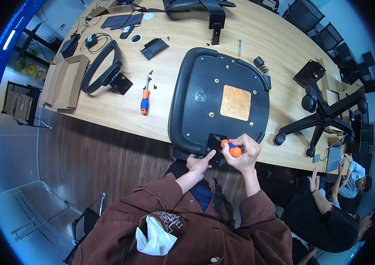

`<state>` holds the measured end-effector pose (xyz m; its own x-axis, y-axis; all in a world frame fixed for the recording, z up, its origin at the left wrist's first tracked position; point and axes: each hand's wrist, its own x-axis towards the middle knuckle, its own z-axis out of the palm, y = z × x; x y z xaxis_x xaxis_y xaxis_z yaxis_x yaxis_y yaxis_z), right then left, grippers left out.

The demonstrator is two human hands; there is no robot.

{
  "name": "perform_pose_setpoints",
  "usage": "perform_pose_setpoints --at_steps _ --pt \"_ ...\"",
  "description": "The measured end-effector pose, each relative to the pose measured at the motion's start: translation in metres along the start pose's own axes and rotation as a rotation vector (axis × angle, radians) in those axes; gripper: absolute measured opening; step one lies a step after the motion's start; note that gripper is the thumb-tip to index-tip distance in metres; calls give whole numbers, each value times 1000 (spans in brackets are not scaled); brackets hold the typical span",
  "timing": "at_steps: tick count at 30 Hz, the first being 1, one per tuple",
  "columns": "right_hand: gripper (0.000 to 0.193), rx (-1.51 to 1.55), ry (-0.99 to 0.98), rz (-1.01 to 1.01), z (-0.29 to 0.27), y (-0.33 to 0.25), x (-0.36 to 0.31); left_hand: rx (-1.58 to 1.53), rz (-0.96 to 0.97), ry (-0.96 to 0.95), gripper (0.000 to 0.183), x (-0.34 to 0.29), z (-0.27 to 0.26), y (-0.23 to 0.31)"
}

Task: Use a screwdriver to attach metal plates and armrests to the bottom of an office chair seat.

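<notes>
A black chair seat (194, 112) lies underside up at the table's near edge, with a bare wooden square (236, 102) and several metal-rimmed holes. At its near edge sits a black bracket plate (214, 140). My left hand (199, 163) grips the bracket's near side, its thumb along the plate and the other fingers partly hidden. In my right hand (245, 153), closed round the handle, is an orange and blue screwdriver (232, 149). It slants over the plate; its tip is hard to make out.
Left of the seat lie a second screwdriver (144, 102), loose screws (150, 72), a black armrest (117, 66) and a cardboard box (70, 81). A long bolt (240, 47) lies beyond the seat. To the right stands a wheeled chair base (326, 119); other people sit at the lower right.
</notes>
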<state>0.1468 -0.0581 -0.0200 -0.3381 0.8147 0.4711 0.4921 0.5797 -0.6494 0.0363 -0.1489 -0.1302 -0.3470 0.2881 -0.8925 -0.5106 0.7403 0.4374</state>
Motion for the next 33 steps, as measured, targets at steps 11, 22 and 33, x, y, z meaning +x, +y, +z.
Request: perform_pose_setpoints --at_steps 11,22,33 --pt "10 812 -160 376 7 -1 16 71 90 -44 65 10 -4 -6" --pt "41 739 -150 289 25 10 11 113 135 -65 56 13 -7 -8" --pt "40 815 -136 365 22 15 8 483 488 346 103 4 -13 -28"
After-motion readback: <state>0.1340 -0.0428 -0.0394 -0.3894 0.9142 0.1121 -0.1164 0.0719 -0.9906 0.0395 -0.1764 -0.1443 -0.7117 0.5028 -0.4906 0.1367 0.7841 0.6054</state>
